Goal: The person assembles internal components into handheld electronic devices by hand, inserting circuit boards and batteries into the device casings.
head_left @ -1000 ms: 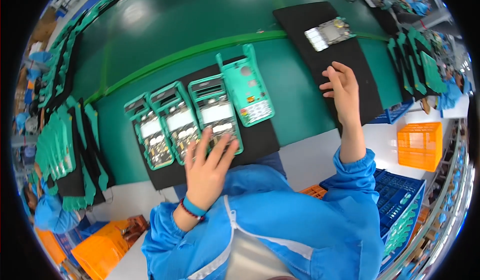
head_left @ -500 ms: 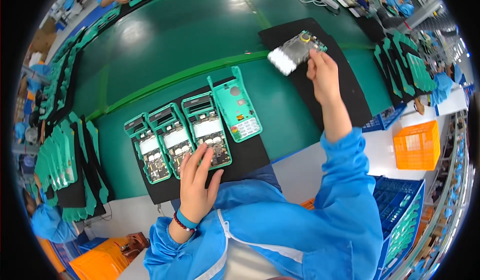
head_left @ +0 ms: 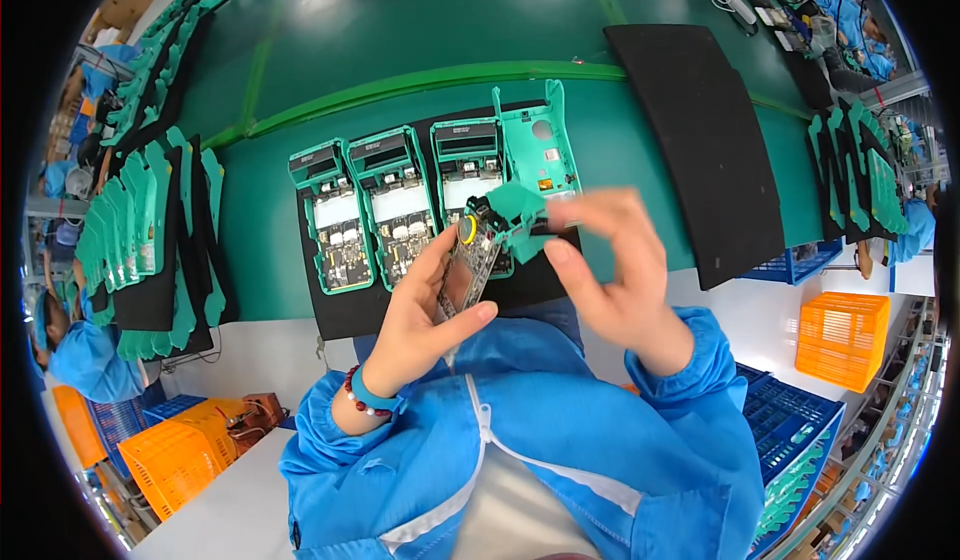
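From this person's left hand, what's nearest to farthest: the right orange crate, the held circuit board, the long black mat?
1. Held circuit board, in the left hand.
2. Long black mat, ahead and right.
3. Right orange crate, farthest right.

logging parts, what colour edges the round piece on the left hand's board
The round piece is yellow-edged, best seen in the head view.

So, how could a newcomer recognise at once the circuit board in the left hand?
At the green table, find the black mat with green casings. Over its near side, the left hand holds the circuit board. Unlike the boards in the casings, it is hand-held and shows a yellow-rimmed round part.
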Motion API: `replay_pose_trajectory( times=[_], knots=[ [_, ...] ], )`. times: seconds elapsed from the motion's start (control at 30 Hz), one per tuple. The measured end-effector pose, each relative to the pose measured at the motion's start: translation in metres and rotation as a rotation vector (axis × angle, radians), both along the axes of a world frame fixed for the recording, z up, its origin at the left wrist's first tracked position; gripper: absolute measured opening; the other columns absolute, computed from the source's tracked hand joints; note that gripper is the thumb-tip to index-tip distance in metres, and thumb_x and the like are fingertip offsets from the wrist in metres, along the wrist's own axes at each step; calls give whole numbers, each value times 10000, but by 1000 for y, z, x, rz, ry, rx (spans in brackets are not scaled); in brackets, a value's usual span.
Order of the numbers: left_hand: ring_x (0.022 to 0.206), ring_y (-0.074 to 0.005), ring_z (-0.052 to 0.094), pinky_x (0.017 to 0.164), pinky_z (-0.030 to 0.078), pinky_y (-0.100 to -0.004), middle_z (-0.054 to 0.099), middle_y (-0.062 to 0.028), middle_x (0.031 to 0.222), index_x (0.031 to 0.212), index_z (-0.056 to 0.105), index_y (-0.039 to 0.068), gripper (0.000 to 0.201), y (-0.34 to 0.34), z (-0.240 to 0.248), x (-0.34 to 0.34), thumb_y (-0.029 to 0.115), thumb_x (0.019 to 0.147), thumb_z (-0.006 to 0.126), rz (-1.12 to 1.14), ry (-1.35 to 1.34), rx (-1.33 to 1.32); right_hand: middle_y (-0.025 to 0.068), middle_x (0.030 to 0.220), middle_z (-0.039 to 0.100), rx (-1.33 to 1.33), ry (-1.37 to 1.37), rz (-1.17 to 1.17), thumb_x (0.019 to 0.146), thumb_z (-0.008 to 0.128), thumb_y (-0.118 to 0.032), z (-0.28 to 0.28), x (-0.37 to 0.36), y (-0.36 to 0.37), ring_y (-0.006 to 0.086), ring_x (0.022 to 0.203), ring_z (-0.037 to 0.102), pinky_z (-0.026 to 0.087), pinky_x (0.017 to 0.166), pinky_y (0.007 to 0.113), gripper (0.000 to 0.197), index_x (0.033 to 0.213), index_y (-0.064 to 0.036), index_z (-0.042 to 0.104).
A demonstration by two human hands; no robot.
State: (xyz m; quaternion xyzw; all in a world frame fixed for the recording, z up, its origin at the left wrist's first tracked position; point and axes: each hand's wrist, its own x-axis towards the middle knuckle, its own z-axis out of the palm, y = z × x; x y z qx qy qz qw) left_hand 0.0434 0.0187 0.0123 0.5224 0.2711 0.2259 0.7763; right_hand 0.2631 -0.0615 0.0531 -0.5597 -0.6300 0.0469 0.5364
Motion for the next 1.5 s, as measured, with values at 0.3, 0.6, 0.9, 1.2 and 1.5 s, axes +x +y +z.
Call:
replay_pose_trajectory(
  times=[0.3, 0.6, 0.9, 1.2, 1.5],
  knots=[
    [970, -98, 455, 905, 417, -256, 533, -31, 1235, 1546, 321, -27, 815, -5, 1, -11, 63, 879, 780, -103, -30, -76, 103, 926, 664, -272, 186, 224, 912, 732, -98, -14, -5, -2, 273, 903, 621, 500, 805, 386, 114, 956, -20, 661],
    [797, -174, 654, 681, 472, -340, 645, -55, 862, 1371, 567, 77, 767, -1, 16, -11, 190, 687, 893, -56, 266, 923, 144, 1134, 628, -256, 274, 236, 892, 724, -90, -36, -1, -20, 292, 1091, 596, 477, 944, 383, 291, 1151, -11, 618],
    [909, -275, 686, 828, 528, -348, 701, -119, 1056, 1251, 614, 36, 474, -12, 23, -8, 142, 833, 810, -31, 215, 730, 115, 1242, 610, -439, 363, 353, 796, 822, -89, -26, -7, -13, 241, 1123, 609, 510, 902, 339, 482, 1234, -50, 623],
    [931, -101, 681, 818, 536, -261, 747, -102, 981, 1056, 641, -36, 163, -5, 19, -1, 22, 916, 700, -66, 187, 187, 137, 1276, 589, -594, 389, 328, 798, 826, -123, -24, -10, -14, 266, 1140, 613, 524, 885, 343, 441, 1188, -68, 628],
    [905, -83, 682, 777, 539, -246, 742, -88, 966, 1048, 647, -29, 152, -15, 7, 0, 19, 917, 709, 43, 127, 172, 205, 1441, 505, -547, 119, 162, 720, 815, -139, -13, -24, -18, 407, 1244, 590, 527, 982, 450, 588, 1276, -78, 634]
  ],
)
